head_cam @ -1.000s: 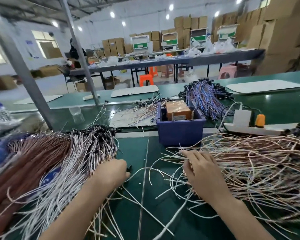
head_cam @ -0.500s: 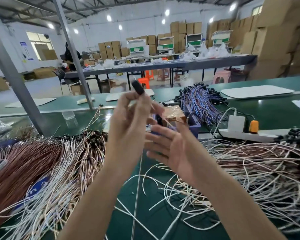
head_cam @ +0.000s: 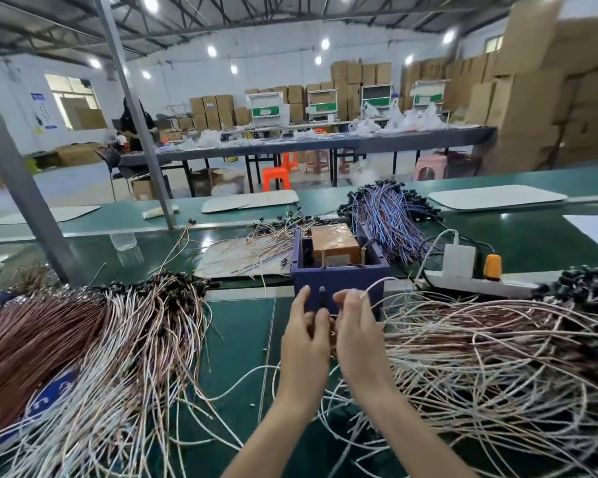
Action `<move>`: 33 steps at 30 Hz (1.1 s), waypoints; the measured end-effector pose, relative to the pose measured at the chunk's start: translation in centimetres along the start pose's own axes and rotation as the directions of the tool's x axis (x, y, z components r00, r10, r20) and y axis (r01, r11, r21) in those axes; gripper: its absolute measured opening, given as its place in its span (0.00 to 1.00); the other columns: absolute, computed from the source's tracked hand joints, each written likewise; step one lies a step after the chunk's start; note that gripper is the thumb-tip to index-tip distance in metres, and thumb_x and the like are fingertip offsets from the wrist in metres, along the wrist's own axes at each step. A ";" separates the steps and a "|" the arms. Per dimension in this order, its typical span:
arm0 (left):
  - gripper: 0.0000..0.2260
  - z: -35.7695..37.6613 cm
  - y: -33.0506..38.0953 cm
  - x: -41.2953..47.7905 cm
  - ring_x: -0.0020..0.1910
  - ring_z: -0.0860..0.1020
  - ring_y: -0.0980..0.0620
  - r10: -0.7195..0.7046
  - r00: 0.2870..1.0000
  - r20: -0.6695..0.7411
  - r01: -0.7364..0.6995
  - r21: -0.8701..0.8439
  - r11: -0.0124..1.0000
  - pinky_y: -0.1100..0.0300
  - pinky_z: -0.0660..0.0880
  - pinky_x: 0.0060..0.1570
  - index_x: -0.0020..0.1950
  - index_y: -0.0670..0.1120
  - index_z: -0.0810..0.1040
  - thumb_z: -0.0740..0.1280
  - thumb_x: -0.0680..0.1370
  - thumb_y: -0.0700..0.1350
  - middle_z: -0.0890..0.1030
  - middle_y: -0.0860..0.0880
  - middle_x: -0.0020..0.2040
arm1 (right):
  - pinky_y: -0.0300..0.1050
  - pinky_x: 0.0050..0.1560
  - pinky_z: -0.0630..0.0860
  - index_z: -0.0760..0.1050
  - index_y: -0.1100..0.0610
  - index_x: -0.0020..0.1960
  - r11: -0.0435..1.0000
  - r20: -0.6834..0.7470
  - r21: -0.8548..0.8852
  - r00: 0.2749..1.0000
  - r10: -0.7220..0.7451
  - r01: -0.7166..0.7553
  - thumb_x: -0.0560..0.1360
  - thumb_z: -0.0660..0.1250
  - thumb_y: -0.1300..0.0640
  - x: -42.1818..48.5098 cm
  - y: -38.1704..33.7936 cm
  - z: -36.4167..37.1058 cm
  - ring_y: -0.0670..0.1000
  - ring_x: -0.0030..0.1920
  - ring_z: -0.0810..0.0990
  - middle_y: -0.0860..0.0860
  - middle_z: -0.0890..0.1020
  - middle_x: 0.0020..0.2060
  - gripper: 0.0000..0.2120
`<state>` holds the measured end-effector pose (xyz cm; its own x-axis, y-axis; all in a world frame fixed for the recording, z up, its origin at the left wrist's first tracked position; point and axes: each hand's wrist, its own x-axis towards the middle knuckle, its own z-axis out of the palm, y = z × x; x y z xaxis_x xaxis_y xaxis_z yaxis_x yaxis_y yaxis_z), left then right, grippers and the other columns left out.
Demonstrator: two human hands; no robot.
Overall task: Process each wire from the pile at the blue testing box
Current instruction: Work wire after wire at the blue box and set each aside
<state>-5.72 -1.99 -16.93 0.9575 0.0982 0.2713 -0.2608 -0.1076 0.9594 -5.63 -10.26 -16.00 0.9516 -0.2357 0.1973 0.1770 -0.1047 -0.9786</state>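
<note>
Nothing legible anywhere. White marks on blue sheet (head_cam: pixel 54 396) at eight o'clock and print on wall poster (head_cam: pixel 42 108) at ten o'clock: too blurred to read.

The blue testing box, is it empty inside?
No, the blue testing box holds an orange-brown block wrapped in shiny film.

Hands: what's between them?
A black plug, upright, gripped by the left hand; the right hand pinches a wire. Blue box just behind. Head view.

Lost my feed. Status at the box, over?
Left hand and right hand both hold one wire, black end up. Short of blue testing box, not inserted. Nothing between.
</note>
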 end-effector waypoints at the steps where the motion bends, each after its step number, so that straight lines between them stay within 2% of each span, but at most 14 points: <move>1: 0.15 0.2 -0.8 -0.3 0.45 0.83 0.56 0.003 1.000 -0.012 -0.003 0.020 1.000 0.65 0.78 0.45 0.68 0.60 0.69 0.61 0.85 0.44 0.84 0.58 0.46 | 0.45 0.45 0.79 0.73 0.46 0.55 0.997 0.014 -0.069 1.000 -0.028 0.029 0.85 0.45 0.41 -0.1 0.9 0.1 0.40 0.41 0.82 0.46 0.82 0.37 0.20; 4: 0.16 0.5 -2.5 -1.2 0.44 0.82 0.57 0.001 1.000 -0.001 -0.001 0.085 0.996 0.67 0.76 0.41 0.59 0.67 0.73 0.60 0.85 0.42 0.84 0.59 0.46 | 0.48 0.47 0.79 0.72 0.46 0.65 0.949 0.012 -0.310 0.999 -0.050 0.051 0.84 0.44 0.42 0.1 3.2 0.0 0.43 0.42 0.83 0.46 0.83 0.38 0.22; 6: 0.17 0.5 -3.0 -1.1 0.44 0.82 0.56 -0.024 0.999 0.024 0.022 0.088 0.996 0.66 0.77 0.41 0.56 0.66 0.76 0.60 0.84 0.42 0.84 0.58 0.46 | 0.54 0.49 0.79 0.70 0.46 0.70 0.931 0.004 -0.358 0.998 -0.069 0.066 0.84 0.46 0.44 0.1 4.1 0.0 0.47 0.43 0.84 0.46 0.84 0.39 0.21; 8: 0.16 0.6 -3.2 -0.8 0.48 0.83 0.58 -0.008 0.999 0.049 0.004 0.077 0.997 0.67 0.77 0.44 0.57 0.65 0.78 0.61 0.84 0.42 0.85 0.59 0.49 | 0.52 0.48 0.80 0.68 0.45 0.74 0.939 0.012 -0.333 0.996 -0.090 0.089 0.83 0.47 0.42 0.1 4.5 0.0 0.45 0.42 0.84 0.46 0.85 0.39 0.24; 11: 0.13 0.6 -3.0 -0.7 0.55 0.82 0.60 -0.022 0.991 0.135 0.019 0.020 1.000 0.68 0.78 0.51 0.60 0.60 0.81 0.62 0.84 0.44 0.85 0.60 0.54 | 0.39 0.43 0.78 0.68 0.46 0.75 0.968 -0.016 -0.238 0.996 -0.088 0.081 0.84 0.50 0.43 0.3 4.7 -0.4 0.41 0.41 0.82 0.45 0.84 0.36 0.23; 13: 0.11 0.5 -3.0 -0.4 0.56 0.82 0.60 -0.024 0.988 0.156 0.025 -0.008 1.000 0.67 0.78 0.53 0.61 0.57 0.82 0.63 0.84 0.45 0.85 0.59 0.55 | 0.32 0.42 0.76 0.68 0.43 0.74 0.976 -0.030 -0.208 0.997 -0.073 0.065 0.84 0.52 0.45 0.6 4.6 -0.7 0.36 0.44 0.81 0.39 0.84 0.37 0.19; 14: 0.11 0.5 -3.0 -0.2 0.56 0.82 0.59 -0.026 0.986 0.162 0.028 -0.014 1.000 0.66 0.78 0.53 0.61 0.56 0.82 0.64 0.84 0.44 0.85 0.58 0.54 | 0.30 0.45 0.76 0.69 0.41 0.73 0.983 -0.029 -0.179 0.998 -0.053 0.047 0.85 0.53 0.45 0.7 4.5 -0.8 0.33 0.47 0.80 0.34 0.83 0.40 0.18; 16: 0.10 0.5 -3.0 0.1 0.55 0.83 0.57 -0.058 0.985 0.165 0.067 -0.047 0.997 0.62 0.79 0.55 0.58 0.55 0.84 0.65 0.83 0.43 0.86 0.56 0.53 | 0.34 0.58 0.76 0.70 0.37 0.70 0.995 -0.015 -0.101 1.000 -0.006 0.004 0.84 0.54 0.44 0.8 4.4 -0.9 0.31 0.55 0.78 0.30 0.82 0.49 0.16; 18: 0.09 0.5 -2.9 0.2 0.53 0.84 0.54 -0.101 0.981 0.168 0.119 -0.101 0.988 0.58 0.80 0.54 0.56 0.54 0.85 0.66 0.82 0.44 0.87 0.53 0.51 | 0.42 0.65 0.76 0.71 0.35 0.67 0.999 0.005 -0.042 1.000 0.022 -0.022 0.85 0.54 0.44 0.8 4.2 -0.9 0.34 0.60 0.77 0.35 0.81 0.57 0.14; 23: 0.08 0.7 -3.0 0.3 0.46 0.84 0.54 -0.131 0.980 0.150 0.155 -0.160 0.975 0.58 0.79 0.48 0.51 0.55 0.85 0.66 0.82 0.48 0.87 0.50 0.47 | 0.46 0.67 0.74 0.75 0.39 0.66 1.000 0.014 0.015 1.000 0.003 -0.003 0.85 0.55 0.46 0.5 4.3 -1.0 0.37 0.61 0.77 0.39 0.81 0.59 0.13; 25: 0.08 0.5 -3.1 0.4 0.41 0.82 0.58 -0.156 0.983 0.092 0.170 -0.167 0.971 0.59 0.77 0.44 0.48 0.57 0.84 0.65 0.81 0.50 0.85 0.53 0.42 | 0.44 0.62 0.77 0.73 0.43 0.70 1.000 -0.018 0.018 1.000 -0.003 0.004 0.85 0.56 0.49 1.0 4.1 -1.3 0.39 0.55 0.79 0.42 0.82 0.55 0.15; 27: 0.09 -0.2 -3.4 0.9 0.40 0.80 0.58 -0.226 0.974 -0.023 0.215 -0.225 0.950 0.58 0.77 0.44 0.47 0.56 0.84 0.65 0.81 0.52 0.83 0.55 0.39 | 0.40 0.46 0.80 0.66 0.41 0.74 0.994 -0.085 0.110 0.996 0.013 -0.004 0.86 0.56 0.55 1.9 3.9 -2.2 0.41 0.42 0.80 0.44 0.83 0.48 0.18; 29: 0.10 -1.1 -3.8 1.6 0.44 0.80 0.55 -0.308 0.943 -0.126 0.249 -0.344 0.905 0.54 0.78 0.50 0.47 0.52 0.84 0.64 0.82 0.51 0.84 0.55 0.40 | 0.38 0.32 0.77 0.61 0.35 0.73 0.967 -0.145 0.256 0.988 0.049 -0.010 0.86 0.56 0.60 2.7 3.6 -3.5 0.43 0.31 0.77 0.45 0.84 0.44 0.24; 33: 0.09 -2.5 -3.9 2.6 0.50 0.83 0.53 -0.327 0.910 -0.255 0.177 -0.474 0.863 0.54 0.77 0.57 0.51 0.47 0.80 0.61 0.84 0.47 0.86 0.52 0.46 | 0.34 0.22 0.63 0.76 0.39 0.63 0.944 -0.188 0.330 0.978 0.093 -0.027 0.85 0.59 0.53 2.9 3.8 -4.8 0.43 0.24 0.67 0.47 0.79 0.33 0.13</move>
<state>-2.55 1.13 -19.76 0.9252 0.3764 -0.0470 -0.1137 0.3933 0.9123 -3.42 -15.96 -18.91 0.8998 -0.4216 0.1124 0.2244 0.2262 -0.9479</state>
